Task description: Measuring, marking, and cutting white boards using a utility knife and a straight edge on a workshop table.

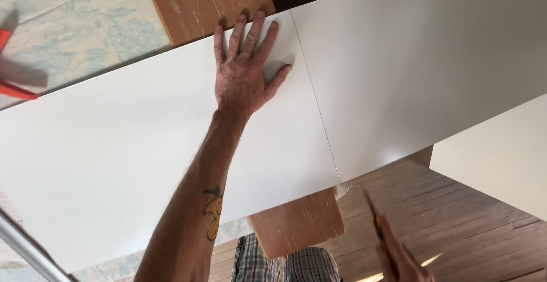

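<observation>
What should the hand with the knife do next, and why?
Probably bring the right hand and its utility knife back up to the thin scored line across the white panel. The left hand lies flat beside that line, and the knife is off the panel's near edge.

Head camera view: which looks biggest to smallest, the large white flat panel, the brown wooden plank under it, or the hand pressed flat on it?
1. Large white flat panel.
2. Brown wooden plank, mostly hidden beneath the panel.
3. Left hand, spread flat.
</observation>
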